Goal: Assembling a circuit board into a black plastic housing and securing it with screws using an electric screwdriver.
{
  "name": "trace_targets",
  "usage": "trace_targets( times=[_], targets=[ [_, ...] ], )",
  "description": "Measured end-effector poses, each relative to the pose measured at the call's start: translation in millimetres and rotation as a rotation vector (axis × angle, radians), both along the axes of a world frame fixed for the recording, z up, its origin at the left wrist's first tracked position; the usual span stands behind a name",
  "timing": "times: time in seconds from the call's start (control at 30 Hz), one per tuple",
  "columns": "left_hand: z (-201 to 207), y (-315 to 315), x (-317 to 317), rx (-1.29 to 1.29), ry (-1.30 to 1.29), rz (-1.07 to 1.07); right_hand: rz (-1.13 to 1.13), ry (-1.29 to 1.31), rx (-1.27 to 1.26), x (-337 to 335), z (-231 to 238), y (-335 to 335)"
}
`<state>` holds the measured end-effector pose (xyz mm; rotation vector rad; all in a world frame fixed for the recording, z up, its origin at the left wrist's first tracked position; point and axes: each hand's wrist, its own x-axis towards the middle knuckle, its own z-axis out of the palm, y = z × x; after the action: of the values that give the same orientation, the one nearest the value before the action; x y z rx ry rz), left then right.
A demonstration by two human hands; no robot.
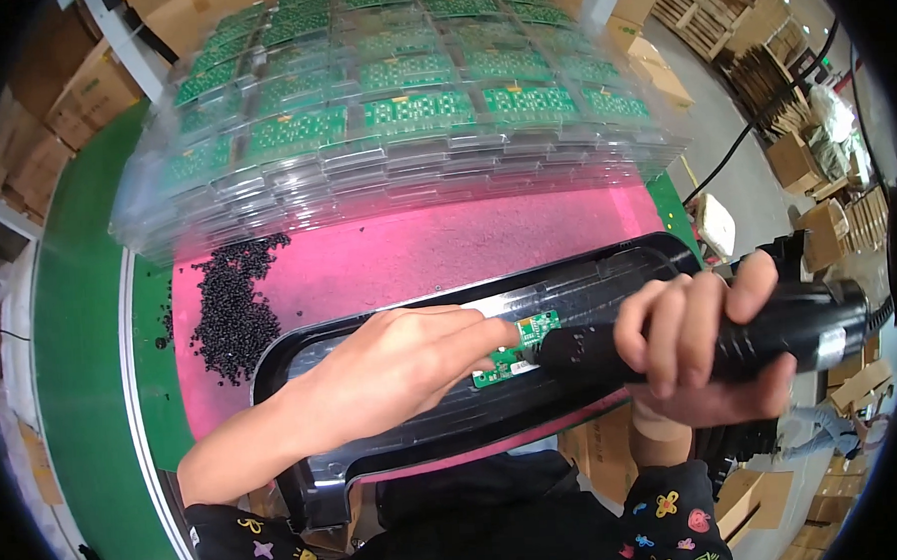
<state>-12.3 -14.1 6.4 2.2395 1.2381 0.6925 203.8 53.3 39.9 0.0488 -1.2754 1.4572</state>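
A long black plastic housing (425, 431) lies in front of me like a shallow tray. Inside it is a small green circuit board (541, 324), partly covered by my fingers. My left hand (412, 357) reaches across the housing, its fingers closed together at the board's edge. In my right hand (696, 339) is a black electric screwdriver (801, 335), gripped round the body and lying almost level. Its narrow end points left to the board, close to my left fingertips. The bit's tip and any screw there are hidden.
A heap of small black screws (235, 309) lies on the pink mat (397, 252) at the left. Behind the housing rise stacked clear plastic trays (393, 162) of green circuit boards. Cardboard boxes (95, 95) and wooden pallets (697, 14) stand around the table.
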Motion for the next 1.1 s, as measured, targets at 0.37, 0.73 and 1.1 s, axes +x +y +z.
trace_targets(
  times=[0.37,0.73,1.1],
  targets=[
    [6,-2,2,0.146,-0.412,-0.061,-0.014,0.206,-0.003,-9,9,-15],
    [-2,1,-7,0.2,-0.205,0.2,0.152,-0.29,-0.195,-25,-12,-10],
    [-4,-4,-11,0.157,-0.099,0.235,0.286,-0.328,-0.178,-51,-21,9]
  ],
)
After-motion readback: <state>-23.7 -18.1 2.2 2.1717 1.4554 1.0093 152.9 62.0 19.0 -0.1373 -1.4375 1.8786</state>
